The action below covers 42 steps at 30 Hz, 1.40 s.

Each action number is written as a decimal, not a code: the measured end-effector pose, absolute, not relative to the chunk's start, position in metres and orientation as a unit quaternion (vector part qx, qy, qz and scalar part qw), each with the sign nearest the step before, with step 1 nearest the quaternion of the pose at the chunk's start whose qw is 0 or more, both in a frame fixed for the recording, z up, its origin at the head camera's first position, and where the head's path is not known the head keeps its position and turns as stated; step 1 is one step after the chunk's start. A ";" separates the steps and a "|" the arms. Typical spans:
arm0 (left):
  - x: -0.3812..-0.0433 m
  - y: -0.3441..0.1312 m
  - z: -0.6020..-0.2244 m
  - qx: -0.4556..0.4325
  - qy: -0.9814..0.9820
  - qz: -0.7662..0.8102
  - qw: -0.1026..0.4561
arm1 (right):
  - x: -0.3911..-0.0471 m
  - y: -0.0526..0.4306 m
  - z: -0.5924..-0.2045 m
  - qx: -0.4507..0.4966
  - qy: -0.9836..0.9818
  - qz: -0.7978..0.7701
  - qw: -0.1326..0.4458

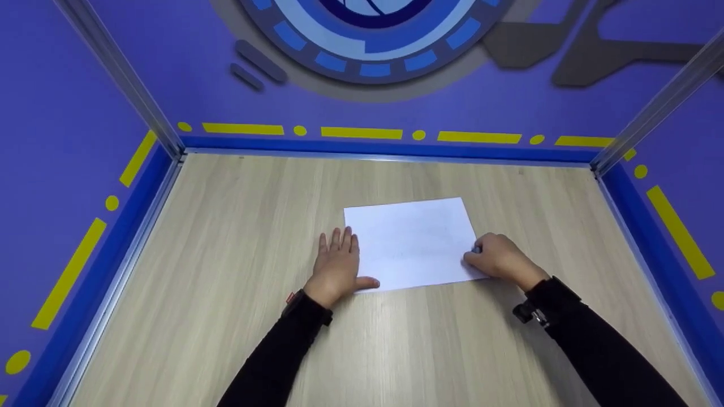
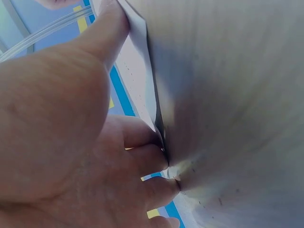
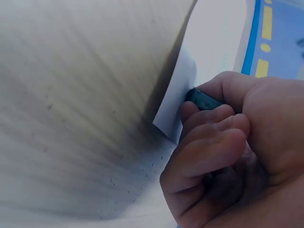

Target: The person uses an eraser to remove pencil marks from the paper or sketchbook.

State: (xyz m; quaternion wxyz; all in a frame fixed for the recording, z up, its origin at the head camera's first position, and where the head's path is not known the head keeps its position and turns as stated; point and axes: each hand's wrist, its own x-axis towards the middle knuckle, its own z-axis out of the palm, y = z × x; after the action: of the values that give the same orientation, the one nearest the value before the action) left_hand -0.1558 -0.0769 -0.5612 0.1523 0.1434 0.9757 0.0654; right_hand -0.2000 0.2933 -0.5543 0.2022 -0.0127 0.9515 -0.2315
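Note:
A white sheet of paper (image 1: 416,243) lies on the wooden table, with faint grey smudges on it. My left hand (image 1: 336,265) rests along its left edge, fingers straight and spread, the thumb on the near left corner. At the right edge of the sheet, my right hand (image 1: 500,257) pinches a small dark green eraser (image 3: 205,100) between thumb and curled fingers. Most of the eraser is hidden by the hand. In the right wrist view a corner of the paper (image 3: 175,95) lifts a little off the table.
The wooden table (image 1: 226,271) is bordered by metal rails and purple-blue panels (image 1: 136,68) with yellow markings at the back and both sides. Small dark specks (image 3: 135,187) are scattered on the surface near the right hand.

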 end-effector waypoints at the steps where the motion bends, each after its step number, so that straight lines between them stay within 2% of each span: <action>1: -0.156 -0.077 -0.562 0.144 0.976 0.065 0.152 | -0.200 0.294 -0.554 -0.013 0.951 -0.235 0.201; 7: -0.156 -0.075 -0.561 0.142 0.976 0.060 0.154 | -0.203 0.292 -0.547 -0.011 0.943 -0.277 0.184; 11: -0.157 -0.074 -0.560 0.139 0.976 0.058 0.156 | -0.208 0.273 -0.542 -0.024 0.941 -0.285 0.182; 24: -0.156 -0.076 -0.559 0.143 0.976 0.066 0.149 | -0.208 0.137 -0.548 -0.154 0.932 -0.256 0.208; 29: -0.156 -0.076 -0.559 0.150 0.977 0.054 0.140 | -0.206 0.104 -0.554 -0.180 0.925 -0.246 0.226; 35: -0.157 -0.076 -0.560 0.150 0.977 0.042 0.144 | -0.204 0.107 -0.561 -0.162 0.931 -0.245 0.219; 42: -0.158 -0.077 -0.562 0.146 0.976 0.046 0.155 | -0.198 0.170 -0.564 -0.146 0.945 -0.248 0.158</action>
State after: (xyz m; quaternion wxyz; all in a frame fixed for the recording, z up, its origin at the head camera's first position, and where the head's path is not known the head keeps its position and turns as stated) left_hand -0.1578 -0.0767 -0.5623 0.1553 0.1463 0.9759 0.0460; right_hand -0.1978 0.1701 -0.5643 0.1579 -0.1459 0.9447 -0.2477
